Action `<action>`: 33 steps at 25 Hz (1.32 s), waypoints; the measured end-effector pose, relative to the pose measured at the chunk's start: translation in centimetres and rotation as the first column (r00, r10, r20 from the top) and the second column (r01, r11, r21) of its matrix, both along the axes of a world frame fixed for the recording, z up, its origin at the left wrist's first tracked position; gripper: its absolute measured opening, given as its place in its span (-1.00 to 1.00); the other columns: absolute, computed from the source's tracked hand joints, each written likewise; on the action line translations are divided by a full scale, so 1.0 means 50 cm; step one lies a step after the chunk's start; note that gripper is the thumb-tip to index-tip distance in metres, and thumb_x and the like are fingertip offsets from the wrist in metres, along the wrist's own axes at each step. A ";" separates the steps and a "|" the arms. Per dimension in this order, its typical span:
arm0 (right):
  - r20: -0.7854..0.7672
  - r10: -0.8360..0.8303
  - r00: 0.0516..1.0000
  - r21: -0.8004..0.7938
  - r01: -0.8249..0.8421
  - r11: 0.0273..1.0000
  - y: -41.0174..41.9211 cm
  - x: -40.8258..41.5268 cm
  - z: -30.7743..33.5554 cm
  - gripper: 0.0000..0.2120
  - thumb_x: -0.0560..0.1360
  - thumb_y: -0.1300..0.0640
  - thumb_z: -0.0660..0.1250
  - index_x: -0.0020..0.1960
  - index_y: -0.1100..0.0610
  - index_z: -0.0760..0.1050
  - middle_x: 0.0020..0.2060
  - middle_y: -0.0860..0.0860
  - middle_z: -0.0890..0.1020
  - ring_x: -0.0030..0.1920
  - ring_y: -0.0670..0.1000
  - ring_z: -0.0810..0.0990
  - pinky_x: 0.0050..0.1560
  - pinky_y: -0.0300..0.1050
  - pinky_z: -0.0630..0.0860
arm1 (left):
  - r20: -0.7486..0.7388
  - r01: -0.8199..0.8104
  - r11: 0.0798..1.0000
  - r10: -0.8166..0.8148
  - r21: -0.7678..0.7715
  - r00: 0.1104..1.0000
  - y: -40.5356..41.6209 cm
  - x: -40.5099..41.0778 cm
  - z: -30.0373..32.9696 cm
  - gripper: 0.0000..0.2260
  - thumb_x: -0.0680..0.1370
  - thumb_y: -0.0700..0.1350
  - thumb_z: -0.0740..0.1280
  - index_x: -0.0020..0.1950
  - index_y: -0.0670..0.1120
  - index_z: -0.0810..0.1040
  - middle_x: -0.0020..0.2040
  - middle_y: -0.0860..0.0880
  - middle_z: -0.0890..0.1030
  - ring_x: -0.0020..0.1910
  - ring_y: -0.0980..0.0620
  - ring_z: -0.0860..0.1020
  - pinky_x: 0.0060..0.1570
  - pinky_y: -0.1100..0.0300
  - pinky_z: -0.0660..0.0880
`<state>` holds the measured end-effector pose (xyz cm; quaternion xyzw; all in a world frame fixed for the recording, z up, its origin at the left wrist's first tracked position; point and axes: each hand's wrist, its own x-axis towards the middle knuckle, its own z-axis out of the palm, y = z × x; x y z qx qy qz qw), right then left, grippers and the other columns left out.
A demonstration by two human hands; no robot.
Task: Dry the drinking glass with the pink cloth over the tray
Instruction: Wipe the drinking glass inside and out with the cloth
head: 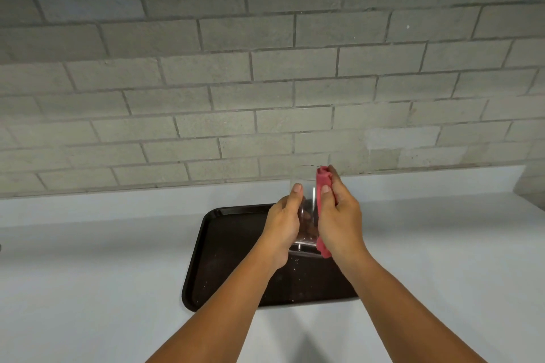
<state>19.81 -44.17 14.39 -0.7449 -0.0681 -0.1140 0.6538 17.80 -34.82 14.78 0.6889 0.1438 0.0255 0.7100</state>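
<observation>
A clear drinking glass (306,200) is held upright above the dark tray (224,244), which lies on the white counter. My left hand (284,225) grips the glass from its left side, thumb up along the wall. My right hand (339,215) presses a folded pink cloth (322,183) flat against the glass's right side, from the rim down to the base. The cloth's lower end sticks out below my right palm. Both hands hide much of the glass.
The white counter (103,259) spreads to both sides of the tray and ends at a grey brick wall (265,68) behind. Small droplets or specks dot the tray surface near its front edge.
</observation>
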 end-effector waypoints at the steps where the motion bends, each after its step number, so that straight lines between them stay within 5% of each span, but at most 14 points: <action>1: 0.000 -0.015 1.000 -0.002 0.015 1.000 -0.002 0.005 0.006 -0.59 0.67 0.02 0.09 0.51 -0.15 0.26 0.42 -0.11 0.44 0.36 0.00 0.47 0.34 -0.02 0.47 | -0.007 -0.002 1.000 0.002 -0.010 1.000 -0.002 -0.001 -0.005 -0.51 0.63 0.27 0.12 0.23 -0.08 0.60 -0.01 -0.11 0.74 -0.02 0.01 0.70 0.27 -0.05 0.53; 6: 0.144 0.069 0.987 -0.159 -0.046 0.986 0.024 -0.056 -0.016 -0.55 0.66 0.00 0.10 0.51 -0.24 0.13 0.46 -0.37 0.13 0.48 -0.27 0.11 0.41 -0.29 0.17 | 0.029 -0.007 1.000 0.007 -0.020 1.000 0.011 0.014 0.009 -0.48 0.63 0.29 0.10 0.37 -0.01 0.56 0.15 0.00 0.67 0.17 0.04 0.61 0.18 0.09 0.52; 11: -0.019 0.002 1.000 0.000 -0.002 1.000 0.000 0.003 -0.009 -0.59 0.66 -0.01 0.08 0.50 -0.17 0.27 0.38 -0.09 0.48 0.31 0.00 0.52 0.31 0.07 0.50 | -0.030 0.003 1.000 -0.004 -0.028 1.000 0.008 0.003 -0.015 -0.46 0.60 0.31 0.12 0.20 -0.07 0.63 0.04 -0.13 0.75 0.08 -0.06 0.70 0.30 -0.10 0.50; 16: 0.113 0.079 0.991 -0.105 -0.067 0.992 0.017 -0.052 -0.015 -0.55 0.66 -0.02 0.09 0.53 -0.18 0.17 0.49 -0.32 0.19 0.47 -0.27 0.15 0.40 -0.27 0.21 | -0.013 -0.015 0.999 0.014 -0.039 1.000 0.016 0.017 -0.007 -0.46 0.61 0.32 0.10 0.24 -0.02 0.65 0.14 -0.11 0.72 0.19 -0.08 0.65 0.30 -0.11 0.51; 20: -0.007 0.049 0.999 0.005 -0.049 0.999 -0.003 -0.011 -0.019 -0.59 0.67 0.01 0.08 0.50 -0.19 0.25 0.31 -0.18 0.49 0.28 -0.10 0.52 0.29 -0.09 0.49 | -0.030 -0.020 0.998 0.018 -0.051 0.999 0.012 0.010 -0.021 -0.47 0.60 0.31 0.13 0.16 -0.07 0.66 0.05 -0.15 0.75 0.08 -0.10 0.70 0.31 -0.14 0.51; 22: -0.021 0.006 1.000 0.007 -0.006 1.000 -0.004 0.001 -0.008 -0.60 0.67 0.00 0.07 0.50 -0.19 0.26 0.34 -0.10 0.51 0.27 -0.03 0.54 0.29 0.01 0.52 | -0.031 -0.021 0.998 0.019 -0.060 0.999 0.009 0.008 -0.020 -0.45 0.60 0.31 0.14 0.14 -0.10 0.67 0.01 -0.17 0.76 0.01 -0.11 0.73 0.27 -0.14 0.54; 27: 0.113 0.070 0.991 -0.136 -0.055 0.989 0.011 -0.056 -0.015 -0.54 0.66 -0.01 0.09 0.54 -0.16 0.16 0.46 -0.35 0.17 0.46 -0.29 0.13 0.35 -0.38 0.16 | -0.009 -0.021 0.998 0.021 -0.057 1.000 0.014 0.019 -0.007 -0.49 0.63 0.28 0.09 0.22 -0.04 0.65 0.10 -0.12 0.72 0.19 -0.10 0.65 0.28 -0.08 0.52; 33: -0.022 0.050 0.999 0.058 -0.049 0.997 -0.012 -0.017 -0.005 -0.60 0.68 0.05 0.08 0.49 -0.17 0.29 0.22 -0.20 0.50 0.18 -0.14 0.53 0.09 -0.32 0.49 | -0.030 0.004 0.992 -0.008 -0.130 1.000 0.019 0.021 -0.025 -0.43 0.59 0.32 0.14 0.22 -0.11 0.66 -0.02 -0.16 0.77 0.01 -0.11 0.73 0.09 -0.02 0.62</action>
